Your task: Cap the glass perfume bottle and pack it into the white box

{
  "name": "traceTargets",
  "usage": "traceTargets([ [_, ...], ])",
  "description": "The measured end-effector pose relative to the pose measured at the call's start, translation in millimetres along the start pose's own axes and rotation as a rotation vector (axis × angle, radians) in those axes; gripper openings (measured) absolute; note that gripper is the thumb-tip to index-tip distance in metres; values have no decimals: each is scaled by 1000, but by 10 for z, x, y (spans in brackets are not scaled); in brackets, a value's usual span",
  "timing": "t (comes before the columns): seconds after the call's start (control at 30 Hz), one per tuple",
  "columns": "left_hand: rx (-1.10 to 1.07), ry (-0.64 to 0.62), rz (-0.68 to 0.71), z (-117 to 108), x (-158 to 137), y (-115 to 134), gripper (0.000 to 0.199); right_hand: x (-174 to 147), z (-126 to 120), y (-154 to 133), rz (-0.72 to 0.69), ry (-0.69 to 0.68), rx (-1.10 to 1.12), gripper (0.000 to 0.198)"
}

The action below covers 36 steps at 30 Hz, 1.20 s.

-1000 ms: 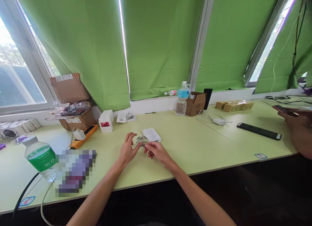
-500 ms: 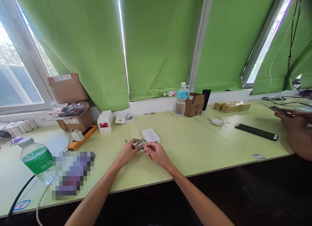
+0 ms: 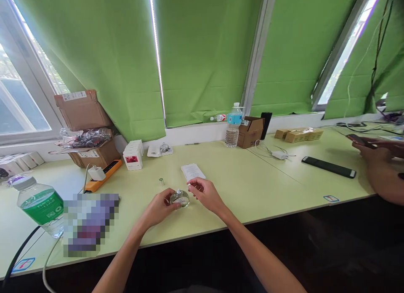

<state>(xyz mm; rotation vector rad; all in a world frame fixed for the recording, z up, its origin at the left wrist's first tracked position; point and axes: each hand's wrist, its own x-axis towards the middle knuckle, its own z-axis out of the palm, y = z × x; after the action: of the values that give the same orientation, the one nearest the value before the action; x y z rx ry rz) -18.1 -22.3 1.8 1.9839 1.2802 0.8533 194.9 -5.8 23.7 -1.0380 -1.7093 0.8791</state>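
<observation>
My left hand has its thumb and fingers around the side of a squat, round, clear glass bottle with a silvery neck. The bottle is near the table's front edge and tilts slightly. Just right of it, my right hand pinches a small pale piece between thumb and forefinger; its kind is too small to make out. A small shiny cylindrical cap stands on the table beyond my left hand. Behind my right hand lies a flat white box.
At left are a green-labelled water bottle, an orange power strip, a cardboard box and small white boxes. A blue-labelled bottle stands at the back. Another person's hand holds a phone at right, near a black slab.
My hands have come apart, my left hand moving the glass bottle down and nearer me. My right hand has come away from the bottle's top with the small pale piece.
</observation>
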Motion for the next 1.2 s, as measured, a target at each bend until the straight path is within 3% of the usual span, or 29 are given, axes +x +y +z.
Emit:
traceTargets([
  [0.5,-90,47,0,112,-152,140,26,-172,142,-286,-216,-14,-171,19],
  [1.2,-59,52,10,143,-155,156,25,-171,197,-183,-352,-20,-384,28],
])
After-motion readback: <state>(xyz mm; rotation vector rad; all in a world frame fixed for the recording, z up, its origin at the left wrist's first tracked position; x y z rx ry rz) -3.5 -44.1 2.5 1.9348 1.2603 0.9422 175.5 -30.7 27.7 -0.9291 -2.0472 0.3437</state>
